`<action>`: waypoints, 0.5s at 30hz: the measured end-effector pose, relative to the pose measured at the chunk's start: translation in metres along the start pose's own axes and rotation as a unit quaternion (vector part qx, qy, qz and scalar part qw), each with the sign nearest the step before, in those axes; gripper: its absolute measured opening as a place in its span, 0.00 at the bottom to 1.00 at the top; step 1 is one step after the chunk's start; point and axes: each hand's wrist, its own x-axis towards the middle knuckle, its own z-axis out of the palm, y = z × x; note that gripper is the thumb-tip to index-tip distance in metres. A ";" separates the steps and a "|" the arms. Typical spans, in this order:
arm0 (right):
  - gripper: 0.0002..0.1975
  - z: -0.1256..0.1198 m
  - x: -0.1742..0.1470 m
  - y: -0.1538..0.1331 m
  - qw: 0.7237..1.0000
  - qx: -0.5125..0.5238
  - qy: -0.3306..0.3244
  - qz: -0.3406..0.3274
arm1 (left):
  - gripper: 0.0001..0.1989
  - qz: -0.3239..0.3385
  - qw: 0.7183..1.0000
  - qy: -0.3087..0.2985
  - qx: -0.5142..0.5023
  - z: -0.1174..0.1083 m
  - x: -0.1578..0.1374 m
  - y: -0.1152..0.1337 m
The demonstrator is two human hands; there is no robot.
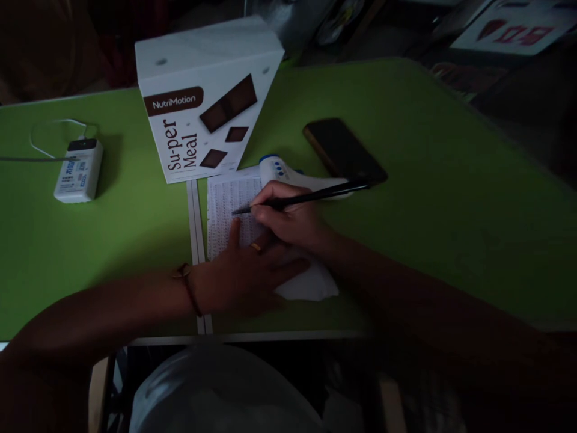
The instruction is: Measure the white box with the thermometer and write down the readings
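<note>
Left hand (246, 276) spread wide, written paper (222, 207) beneath, right hand (293, 219) just beyond, gripping black pen (331, 190)

Dark cord bracelet (192, 293), gold ring (256, 247)

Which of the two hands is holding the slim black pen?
The right hand, which grips the slim black pen over the white marked paper sheet. The left hand holds no pen; it lies spread across the sheet, wearing a gold-coloured ring.
</note>
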 end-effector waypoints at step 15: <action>0.08 -0.002 0.001 0.002 1.000 -0.009 0.011 -0.015 | 0.36 -0.005 1.000 -0.031 -0.004 -0.007 0.000 0.001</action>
